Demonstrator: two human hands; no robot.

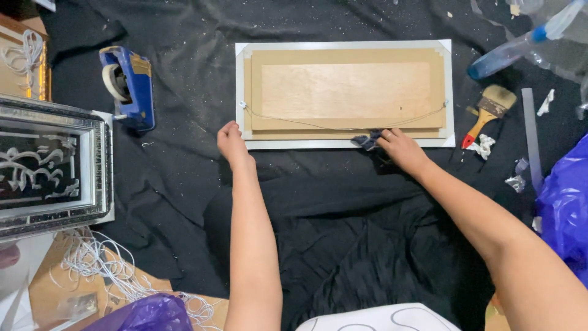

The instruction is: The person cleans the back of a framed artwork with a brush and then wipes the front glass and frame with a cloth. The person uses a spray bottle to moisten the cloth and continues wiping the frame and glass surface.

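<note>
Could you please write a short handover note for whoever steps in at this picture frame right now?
Left hand: closed in a fist, resting by the lower left corner of the white frame, holding nothing visible.
Right hand: pressing a dark cloth on the frame's lower edge.
Frame lies face down on black fabric.
Done: backing board and hanging wire fitted.
Left: cannot tell how much edge remains unwiped.

Evenly lit from above, soft shadows only. Sharp at centre; slight blur and stretching toward edges. Mild glare on the silver ornate frame (pixel 92 178). Black cloth (pixel 184 79) swallowing detail, dust specks standing out.
</note>
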